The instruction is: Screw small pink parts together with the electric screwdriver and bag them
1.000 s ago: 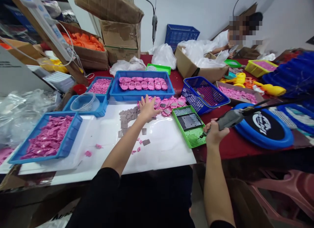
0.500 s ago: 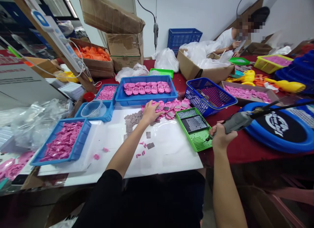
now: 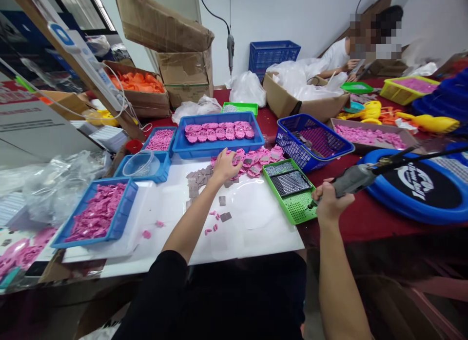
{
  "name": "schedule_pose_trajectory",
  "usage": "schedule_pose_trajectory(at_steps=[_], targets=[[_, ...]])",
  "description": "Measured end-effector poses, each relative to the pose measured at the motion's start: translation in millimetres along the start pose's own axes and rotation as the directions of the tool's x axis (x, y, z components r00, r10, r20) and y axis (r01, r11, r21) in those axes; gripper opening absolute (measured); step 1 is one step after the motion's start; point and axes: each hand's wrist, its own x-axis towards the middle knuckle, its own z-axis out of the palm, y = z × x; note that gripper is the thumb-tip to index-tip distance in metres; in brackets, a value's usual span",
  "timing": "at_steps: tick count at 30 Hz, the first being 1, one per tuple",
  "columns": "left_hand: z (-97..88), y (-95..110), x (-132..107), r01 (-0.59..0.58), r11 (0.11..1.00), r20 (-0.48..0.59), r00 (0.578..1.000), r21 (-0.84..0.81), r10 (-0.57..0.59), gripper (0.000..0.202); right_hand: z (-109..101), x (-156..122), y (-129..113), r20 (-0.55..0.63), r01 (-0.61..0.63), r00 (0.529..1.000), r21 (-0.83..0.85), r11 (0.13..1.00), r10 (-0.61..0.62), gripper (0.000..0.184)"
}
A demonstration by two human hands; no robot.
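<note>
My left hand [image 3: 224, 166] reaches across the white board [image 3: 252, 218] and rests on a row of pink plastic parts [image 3: 261, 158] in front of a blue tray [image 3: 218, 133] filled with more of them; its fingers curl onto the parts. Small grey squares [image 3: 197, 176] lie just left of that hand. My right hand [image 3: 331, 201] is closed round a grey electric screwdriver [image 3: 356, 178], whose tip points down at the near corner of a green tray [image 3: 292, 193] holding screws.
A blue tray of loose pink pieces [image 3: 97, 214] sits at the left, a blue basket [image 3: 312, 142] and a blue-rimmed disc [image 3: 420, 189] at the right. Cardboard boxes [image 3: 183, 52] and plastic bags stand behind. Another person [image 3: 347, 57] works at the far right.
The view has shifted slightly and my left hand has settled further onto the pink parts. My right hand keeps the screwdriver over the green tray.
</note>
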Motion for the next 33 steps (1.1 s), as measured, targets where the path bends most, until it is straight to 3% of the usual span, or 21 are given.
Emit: schedule_pose_trajectory(at_steps=[9, 25, 30, 33], targets=[[3.5, 11, 0, 0.048, 0.997, -0.030, 0.998, 0.053, -0.047, 0.036, 0, -3, 0, 0.003, 0.000, 1.000, 0.001, 1.000, 0.000, 0.031], [-5.3, -2, -7, -0.059, 0.996, -0.065, 0.996, 0.059, 0.063, 0.038, 1, -3, -2, -0.008, 0.006, 1.000, -0.002, 1.000, -0.007, 0.026], [-15.4, 4, -24, -0.108, 0.992, -0.097, 0.989, 0.060, 0.114, 0.041, 3, -3, -3, -0.020, 0.005, 1.000, 0.005, 1.000, -0.005, 0.025], [-14.4, 11, -52, -0.185, 0.981, -0.091, 0.978, 0.055, 0.190, 0.040, 2, -2, -2, -0.018, 0.005, 1.000, 0.010, 1.000, -0.005, 0.027]])
